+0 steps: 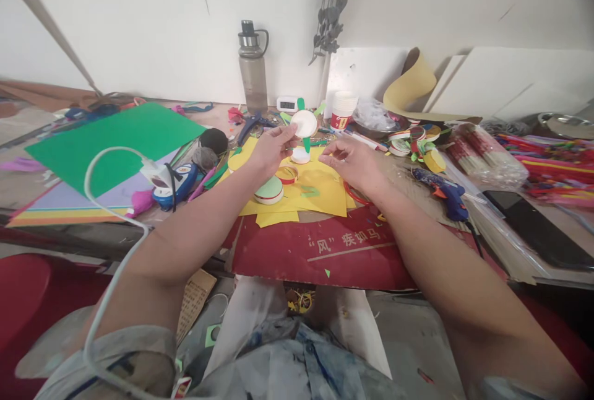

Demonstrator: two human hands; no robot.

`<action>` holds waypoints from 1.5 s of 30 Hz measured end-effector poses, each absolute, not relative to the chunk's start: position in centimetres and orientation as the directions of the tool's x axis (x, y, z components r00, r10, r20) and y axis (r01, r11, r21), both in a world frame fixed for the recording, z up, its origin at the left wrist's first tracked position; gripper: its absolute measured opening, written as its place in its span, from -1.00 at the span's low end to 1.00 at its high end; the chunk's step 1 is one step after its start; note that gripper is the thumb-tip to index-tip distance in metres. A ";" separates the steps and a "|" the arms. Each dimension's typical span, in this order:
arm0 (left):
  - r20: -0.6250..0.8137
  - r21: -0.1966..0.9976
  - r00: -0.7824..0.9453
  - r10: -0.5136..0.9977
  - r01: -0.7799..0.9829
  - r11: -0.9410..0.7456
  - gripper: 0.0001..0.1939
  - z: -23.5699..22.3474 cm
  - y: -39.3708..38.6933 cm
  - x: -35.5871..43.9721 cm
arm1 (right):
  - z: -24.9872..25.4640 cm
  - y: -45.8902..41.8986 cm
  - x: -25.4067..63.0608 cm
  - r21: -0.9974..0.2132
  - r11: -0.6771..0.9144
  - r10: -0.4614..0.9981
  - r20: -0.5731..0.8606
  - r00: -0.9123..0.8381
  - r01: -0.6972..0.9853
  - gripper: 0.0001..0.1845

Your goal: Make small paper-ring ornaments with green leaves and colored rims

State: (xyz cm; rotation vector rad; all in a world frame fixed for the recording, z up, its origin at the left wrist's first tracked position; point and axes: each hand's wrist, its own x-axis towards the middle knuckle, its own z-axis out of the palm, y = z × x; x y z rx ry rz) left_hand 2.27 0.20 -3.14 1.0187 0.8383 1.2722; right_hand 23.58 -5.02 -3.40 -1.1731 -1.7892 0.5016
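Note:
My left hand [273, 149] is closed on a round white paper disc [305, 122], pinching its left edge. Green paper tabs stick out around the disc like small limbs. To its right, my right hand [355, 163] hovers apart from it, fingers curled and tips together; whatever they pinch is too small to make out. Below the hands lie yellow paper sheets [325, 192]. On them rest a small white round piece [301, 155], a red-rimmed ring [286, 174], a pale green round piece [269, 191] and a bent green paper strip [310, 191].
A red cardboard sheet [320, 251] covers the table's front edge. To the right lie a blue glue gun [440, 192] and a black phone [542, 226]. Paper cups [344, 110] and a bottle [253, 72] stand behind. A white cable [121, 264] crosses by my left arm.

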 end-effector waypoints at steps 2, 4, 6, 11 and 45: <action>0.058 0.931 0.125 0.990 -0.364 -0.008 -0.62 -3.1 0.2 2.2 | -3.6 -5.0 23.5 -0.741 0.472 0.880 0.427 -0.208 0.477 -0.74; 0.070 0.929 0.117 0.991 -0.370 -0.022 -0.63 -3.1 0.2 2.2 | -3.9 -4.8 23.4 -0.759 0.459 0.889 0.387 -0.246 0.462 -0.82; 0.075 0.930 0.122 0.990 -0.367 -0.025 -0.63 -3.1 0.3 2.1 | -4.3 -4.5 23.4 -0.775 0.431 0.902 0.378 -0.207 0.463 -0.84; 0.083 0.929 0.213 0.974 -0.370 0.001 -0.63 -3.1 0.2 2.3 | -4.5 -4.3 23.3 -0.851 0.371 0.925 0.373 -0.068 0.372 -0.71; 0.036 0.981 0.240 0.970 0.178 -0.080 -0.70 -2.9 0.1 2.0 | -4.7 -5.7 22.1 -0.532 0.421 0.884 0.059 -0.463 0.735 -0.84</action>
